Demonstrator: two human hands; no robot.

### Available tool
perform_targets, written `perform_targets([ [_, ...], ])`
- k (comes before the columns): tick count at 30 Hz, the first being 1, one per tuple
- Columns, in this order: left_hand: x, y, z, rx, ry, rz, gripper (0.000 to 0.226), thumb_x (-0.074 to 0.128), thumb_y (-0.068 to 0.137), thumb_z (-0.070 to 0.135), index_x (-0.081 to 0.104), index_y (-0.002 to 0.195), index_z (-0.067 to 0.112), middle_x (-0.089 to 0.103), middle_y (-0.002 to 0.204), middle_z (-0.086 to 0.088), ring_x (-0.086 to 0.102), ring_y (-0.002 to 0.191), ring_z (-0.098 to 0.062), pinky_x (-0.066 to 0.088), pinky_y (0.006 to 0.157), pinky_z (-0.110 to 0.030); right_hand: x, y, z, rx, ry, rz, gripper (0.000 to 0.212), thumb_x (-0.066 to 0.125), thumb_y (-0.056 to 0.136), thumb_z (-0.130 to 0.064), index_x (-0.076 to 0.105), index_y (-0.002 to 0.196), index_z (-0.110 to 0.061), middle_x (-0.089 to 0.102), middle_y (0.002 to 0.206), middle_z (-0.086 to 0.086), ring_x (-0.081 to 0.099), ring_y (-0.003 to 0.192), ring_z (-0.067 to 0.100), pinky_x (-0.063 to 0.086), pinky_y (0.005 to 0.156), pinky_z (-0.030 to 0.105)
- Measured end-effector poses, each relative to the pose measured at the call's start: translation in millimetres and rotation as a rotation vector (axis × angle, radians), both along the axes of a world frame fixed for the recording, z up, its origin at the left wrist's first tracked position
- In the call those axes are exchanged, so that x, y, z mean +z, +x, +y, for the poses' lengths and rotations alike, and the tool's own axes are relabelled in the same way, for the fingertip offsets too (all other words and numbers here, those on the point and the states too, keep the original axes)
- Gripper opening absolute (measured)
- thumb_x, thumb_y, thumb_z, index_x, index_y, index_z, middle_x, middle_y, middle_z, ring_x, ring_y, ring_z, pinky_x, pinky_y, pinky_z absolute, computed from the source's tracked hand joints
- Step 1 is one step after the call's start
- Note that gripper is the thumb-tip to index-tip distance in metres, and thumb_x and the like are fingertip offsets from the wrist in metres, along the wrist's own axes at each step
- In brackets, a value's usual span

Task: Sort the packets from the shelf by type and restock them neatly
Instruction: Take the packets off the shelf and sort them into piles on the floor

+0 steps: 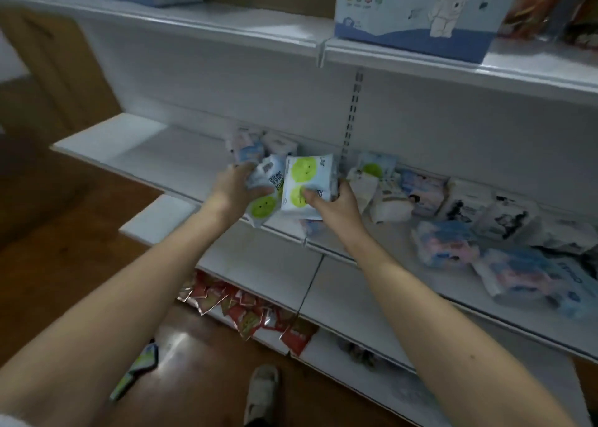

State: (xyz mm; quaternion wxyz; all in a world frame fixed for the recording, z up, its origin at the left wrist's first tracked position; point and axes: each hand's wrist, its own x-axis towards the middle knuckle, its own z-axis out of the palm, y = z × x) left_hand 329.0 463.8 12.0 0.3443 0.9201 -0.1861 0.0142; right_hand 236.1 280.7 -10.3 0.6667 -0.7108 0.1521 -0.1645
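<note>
Left hand (pixel 233 189) grips white packet with green circle (pixel 263 197), fingers curled round it, above middle shelf (pixel 136 154) edge. Right hand (pixel 335 204) pinches second green-circle packet (pixel 305 184), touching first. More packets (pixel 430 193) lie mixed on shelf to right

shelf (pixel 136 154) bare leftward, packets (pixel 453 232) crowd right
</note>
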Motion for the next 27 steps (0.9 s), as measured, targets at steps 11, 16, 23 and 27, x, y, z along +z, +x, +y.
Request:
perform_targets([
  [11, -34, -100, 256, 0.477, 0.084, 0.111, 0.057, 0.078, 0.077, 0.034, 0.058, 0.127, 0.017, 0.066, 0.12, -0.007, 0.062, 0.107, -0.028, 0.04, 0.074, -0.028, -32, -3, 210, 0.518, -0.184, 0.189, 0.046, 0.08, 0.079, -0.013, 0.046, 0.11, -0.015, 0.061, 0.094, -0.006, 0.06, 0.079, 0.005, 0.051, 0.066, 0.014],
  [16, -62, -127, 387, 0.625, 0.026, 0.158, 0.037, 0.076, 0.08, 0.034, 0.06, 0.108, 0.017, 0.067, 0.102, -0.006, 0.062, 0.088, -0.026, 0.05, 0.072, -0.038, -49, 10, 328, 0.681, -0.259, 0.197, 0.036, 0.08, 0.074, -0.005, 0.059, 0.102, -0.012, 0.069, 0.09, 0.0, 0.067, 0.08, 0.016, 0.055, 0.069, 0.026],
  [23, -125, -153, 527, 0.782, 0.021, 0.318, 0.031, 0.074, 0.082, 0.033, 0.055, 0.102, 0.02, 0.065, 0.096, -0.001, 0.062, 0.086, -0.025, 0.048, 0.071, -0.037, -112, 26, 478, 0.825, -0.339, 0.307, 0.028, 0.077, 0.077, -0.005, 0.063, 0.099, -0.015, 0.068, 0.088, -0.004, 0.067, 0.082, 0.016, 0.058, 0.077, 0.038],
  [27, -162, -149, 575, 0.855, 0.006, 0.422, 0.029, 0.074, 0.083, 0.028, 0.055, 0.103, 0.016, 0.061, 0.095, 0.001, 0.059, 0.086, -0.023, 0.039, 0.068, -0.032, -156, 40, 519, 0.818, -0.392, 0.404, 0.021, 0.076, 0.081, -0.01, 0.062, 0.096, -0.015, 0.063, 0.082, -0.007, 0.063, 0.079, 0.014, 0.051, 0.072, 0.031],
])
